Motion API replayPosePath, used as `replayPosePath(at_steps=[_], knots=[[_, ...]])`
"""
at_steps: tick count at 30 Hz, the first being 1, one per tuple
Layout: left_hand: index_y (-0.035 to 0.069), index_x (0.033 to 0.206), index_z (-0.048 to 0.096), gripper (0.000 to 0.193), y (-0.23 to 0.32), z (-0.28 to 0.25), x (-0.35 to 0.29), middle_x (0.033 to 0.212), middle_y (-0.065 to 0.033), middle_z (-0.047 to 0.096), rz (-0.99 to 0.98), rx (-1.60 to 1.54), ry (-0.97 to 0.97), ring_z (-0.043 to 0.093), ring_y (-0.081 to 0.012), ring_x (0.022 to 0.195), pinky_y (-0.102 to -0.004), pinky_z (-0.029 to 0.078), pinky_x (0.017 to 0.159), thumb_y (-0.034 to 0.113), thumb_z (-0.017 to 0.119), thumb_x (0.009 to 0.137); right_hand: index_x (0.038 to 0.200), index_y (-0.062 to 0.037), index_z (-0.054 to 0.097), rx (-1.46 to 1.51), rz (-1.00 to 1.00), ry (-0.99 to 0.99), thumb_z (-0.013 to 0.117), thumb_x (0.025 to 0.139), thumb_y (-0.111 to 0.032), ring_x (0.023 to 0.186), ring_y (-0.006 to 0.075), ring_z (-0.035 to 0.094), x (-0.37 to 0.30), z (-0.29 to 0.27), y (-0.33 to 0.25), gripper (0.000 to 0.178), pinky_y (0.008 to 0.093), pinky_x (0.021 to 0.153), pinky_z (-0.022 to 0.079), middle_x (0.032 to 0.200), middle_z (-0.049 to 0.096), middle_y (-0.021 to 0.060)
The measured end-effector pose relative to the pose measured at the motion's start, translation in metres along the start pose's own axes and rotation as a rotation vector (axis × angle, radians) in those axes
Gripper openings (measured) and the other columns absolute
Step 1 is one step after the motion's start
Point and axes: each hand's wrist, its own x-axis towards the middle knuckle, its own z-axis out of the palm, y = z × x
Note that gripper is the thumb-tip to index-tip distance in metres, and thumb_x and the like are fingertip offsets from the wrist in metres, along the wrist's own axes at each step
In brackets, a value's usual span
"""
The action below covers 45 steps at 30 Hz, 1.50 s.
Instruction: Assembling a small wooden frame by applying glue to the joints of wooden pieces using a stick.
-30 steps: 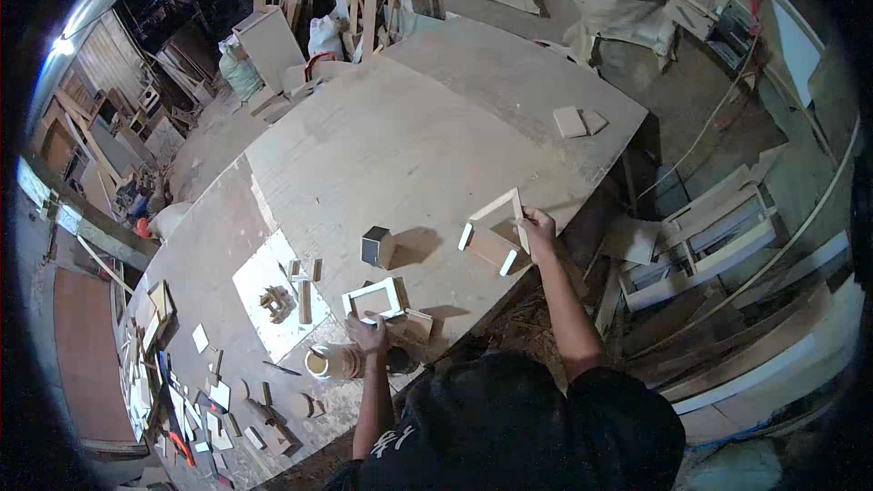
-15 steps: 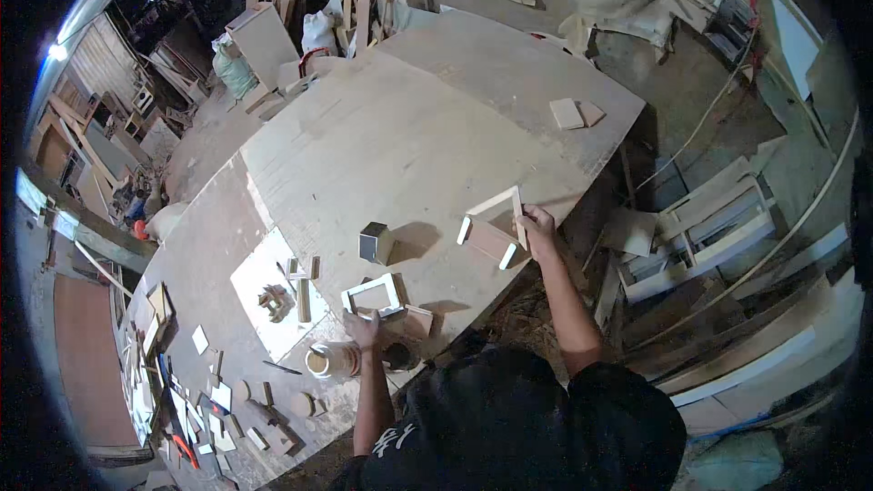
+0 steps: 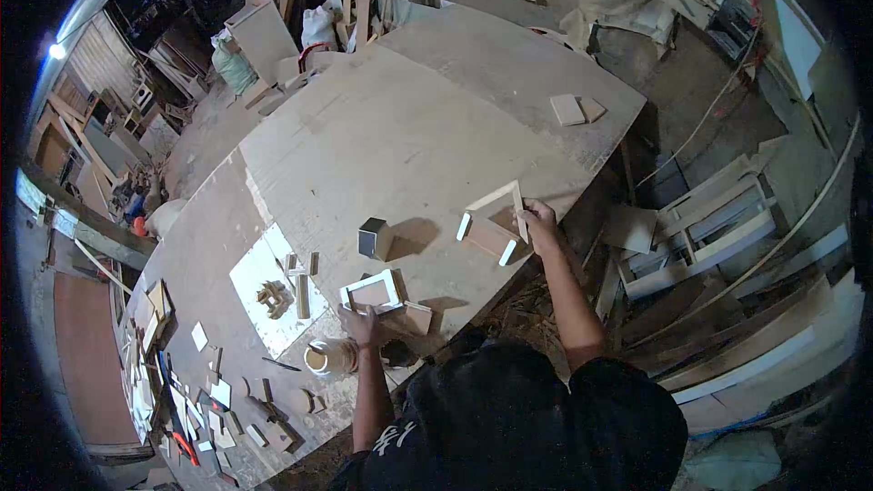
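Observation:
My right hand [image 3: 540, 221] is closed on the right side of a wooden frame [image 3: 496, 195] near the table's right edge. Under and beside that frame lies a brown board with white end strips [image 3: 487, 238]. My left hand [image 3: 360, 325] grips the lower left corner of a small white-edged rectangular frame [image 3: 372, 291]; its fingertips are partly hidden. A small wooden piece [image 3: 417, 317] rests against that frame's right side. Just left of my left wrist stands an open jar [image 3: 331, 357] with tan contents. A small box with a dark face [image 3: 374, 239] sits beyond the white-edged frame.
A white board [image 3: 265, 277] at left bears small wooden strips. A pen [image 3: 282, 365] lies by the jar. Scraps and orange-handled pliers [image 3: 185, 448] crowd the table's left end. Two small blocks [image 3: 567, 110] sit at the far right. Wooden frames [image 3: 700, 236] stand beyond the right edge.
The wooden frame in my right hand has shifted up slightly, with the hand. My left hand and the white-edged frame have moved a little. The other things stay put.

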Motion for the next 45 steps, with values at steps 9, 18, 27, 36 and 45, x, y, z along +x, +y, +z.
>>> replayPosePath(at_steps=[9,18,27,36,45], knots=[[-0.005,0.129,0.026,0.076,0.013,-0.009,-0.003,0.113,-0.0314,0.051,-0.002,-0.056,0.067,0.053,-0.0453,0.1,-0.0471,0.042,0.088,0.021,0.07,0.073,0.103,0.0031,0.057,0.007,-0.003,-0.029,0.058,0.082,-0.006,0.07,0.0142,0.061,-0.002,0.006,-0.002,0.023,0.0274,0.065,0.052,0.083,0.062,0.0074],[-0.002,0.125,0.034,0.069,0.004,-0.003,-0.001,0.113,-0.0269,0.052,-0.081,-0.05,0.063,0.05,-0.0423,0.106,-0.0457,0.039,0.09,0.018,0.069,0.07,0.1,0.0022,0.058,0.011,-0.028,-0.005,0.059,0.079,-0.006,0.068,0.014,0.06,0.0,0.009,0.002,0.023,0.0277,0.064,0.052,0.081,0.062,0.0067],[-0.002,0.11,0.051,0.051,-0.041,0.027,0.013,0.095,-0.0201,0.06,-0.156,-0.287,0.111,0.058,-0.0354,0.091,-0.0415,0.045,0.083,0.013,0.066,0.064,0.101,0.0041,0.059,0.023,-0.045,0.038,0.061,0.078,-0.009,0.068,0.0159,0.061,-0.015,0.022,-0.022,0.027,0.029,0.062,0.051,0.08,0.063,0.0081],[-0.003,0.1,0.056,0.038,-0.013,0.002,0.013,0.095,-0.0224,0.06,-0.159,-0.309,0.101,0.059,-0.035,0.085,-0.0425,0.046,0.078,0.021,0.061,0.071,0.099,0.0026,0.056,0.088,-0.131,-0.153,0.054,0.083,-0.004,0.075,0.0156,0.061,-0.041,0.059,-0.044,0.018,0.029,0.07,0.051,0.085,0.061,0.0085],[-0.004,0.105,0.048,0.034,0.004,-0.018,0.018,0.094,-0.0136,0.055,-0.159,-0.75,0.118,0.054,-0.0192,0.085,-0.0308,0.044,0.076,0.017,0.059,0.08,0.103,0.004,0.055,0.24,0.001,-0.306,0.058,0.079,-0.004,0.076,0.0155,0.06,-0.054,0.107,-0.058,0.026,0.0311,0.073,0.051,0.088,0.06,0.0083]])
